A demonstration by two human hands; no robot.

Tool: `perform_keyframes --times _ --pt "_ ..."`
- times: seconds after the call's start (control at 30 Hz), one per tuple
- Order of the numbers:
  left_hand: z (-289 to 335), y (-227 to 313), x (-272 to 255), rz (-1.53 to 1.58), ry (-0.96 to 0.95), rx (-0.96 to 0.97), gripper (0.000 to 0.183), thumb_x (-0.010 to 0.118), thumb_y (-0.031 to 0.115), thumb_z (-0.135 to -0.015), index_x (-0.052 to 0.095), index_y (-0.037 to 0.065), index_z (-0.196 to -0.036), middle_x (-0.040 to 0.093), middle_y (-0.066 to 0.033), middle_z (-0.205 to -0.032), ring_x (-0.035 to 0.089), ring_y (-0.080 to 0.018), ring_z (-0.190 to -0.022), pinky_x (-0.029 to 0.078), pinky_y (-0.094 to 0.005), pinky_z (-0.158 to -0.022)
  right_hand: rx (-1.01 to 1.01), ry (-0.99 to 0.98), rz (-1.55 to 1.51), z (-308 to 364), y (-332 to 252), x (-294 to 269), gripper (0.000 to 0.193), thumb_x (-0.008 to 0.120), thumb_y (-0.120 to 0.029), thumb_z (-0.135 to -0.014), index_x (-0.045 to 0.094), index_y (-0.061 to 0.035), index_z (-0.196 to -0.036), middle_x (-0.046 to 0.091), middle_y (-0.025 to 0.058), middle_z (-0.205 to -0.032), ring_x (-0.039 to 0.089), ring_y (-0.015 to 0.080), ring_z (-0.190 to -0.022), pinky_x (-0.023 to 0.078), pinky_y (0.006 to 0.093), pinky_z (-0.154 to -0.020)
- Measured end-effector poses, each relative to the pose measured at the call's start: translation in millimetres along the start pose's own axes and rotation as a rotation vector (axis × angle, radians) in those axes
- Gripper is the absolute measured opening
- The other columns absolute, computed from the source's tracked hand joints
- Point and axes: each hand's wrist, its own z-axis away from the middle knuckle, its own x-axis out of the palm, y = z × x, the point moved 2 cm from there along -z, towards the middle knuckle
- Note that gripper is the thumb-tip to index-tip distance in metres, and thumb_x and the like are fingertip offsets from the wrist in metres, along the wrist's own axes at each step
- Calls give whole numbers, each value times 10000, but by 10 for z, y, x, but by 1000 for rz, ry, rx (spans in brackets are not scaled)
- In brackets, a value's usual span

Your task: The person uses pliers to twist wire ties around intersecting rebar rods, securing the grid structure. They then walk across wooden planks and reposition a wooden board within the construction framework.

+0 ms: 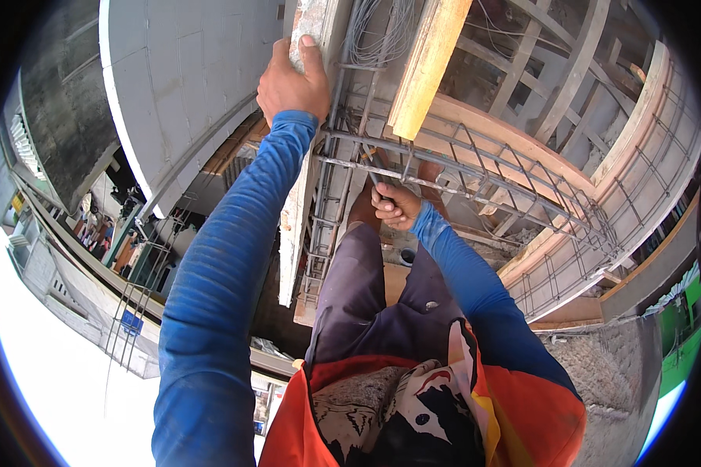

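Observation:
My left hand (292,84) is closed over the edge of a long, cement-stained formwork board (311,22), thumb on its face. My right hand (397,208) has its fingers wrapped round a thin dark metal tool (376,165); its exact kind is hard to make out. The tool's upper end reaches up to the steel bars where two rebar cages meet. One rebar cage (483,173) runs off to the right; another rebar cage (325,210) lies along the board, between it and my legs.
Loose tie wire (378,35) lies coiled on the bars at the top. A yellow timber (430,70) points down toward the cage. Further formwork planks (514,140) frame the right side. A grey panel wall (187,74) stands at left, with a drop to lower ground beyond.

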Motion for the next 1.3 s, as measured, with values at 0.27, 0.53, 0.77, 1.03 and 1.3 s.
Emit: perform_keyframes --times 0.27,0.53,0.77,1.03,1.3 --pt "22 -6 12 0 8 -8 679 384 587 -958 604 4 -1228 685 -278 -976 634 -479 -982 482 -528 -872 -302 570 586 119 12 93 492 760 -502 -828 579 -44 -854 554 23 -659 518 115 -519 421 274 -472" --pt "30 -38 16 -43 56 -18 584 420 561 -950 618 58 -1172 702 -228 -1015 656 -438 -975 496 -517 -874 -914 1541 1944 38 269 630 542 657 -413 -903 608 85 -1110 642 201 -908 611 396 -834 524 460 -787" --pt "17 -55 46 -2 31 -19 651 373 607 -951 620 49 -1178 692 -257 -978 641 -470 -967 489 -527 -873 -496 918 1055 239 91 407 571 517 -498 -985 617 50 -1110 640 124 -794 602 249 -617 490 358 -528" --pt "-22 -47 85 5 53 20 624 379 588 -952 620 49 -1150 686 -266 -953 636 -481 -947 486 -537 -847 -171 -63 -282 122 208 71 560 530 -542 -973 563 -12 -1153 632 80 -782 573 123 -552 465 225 -447" --pt "12 -49 36 -16 23 -19 641 382 592 -950 615 50 -1199 686 -265 -1010 633 -472 -995 484 -525 -885 -419 743 810 234 125 479 507 699 -478 -881 570 -20 -1058 637 76 -789 627 157 -661 528 286 -603"
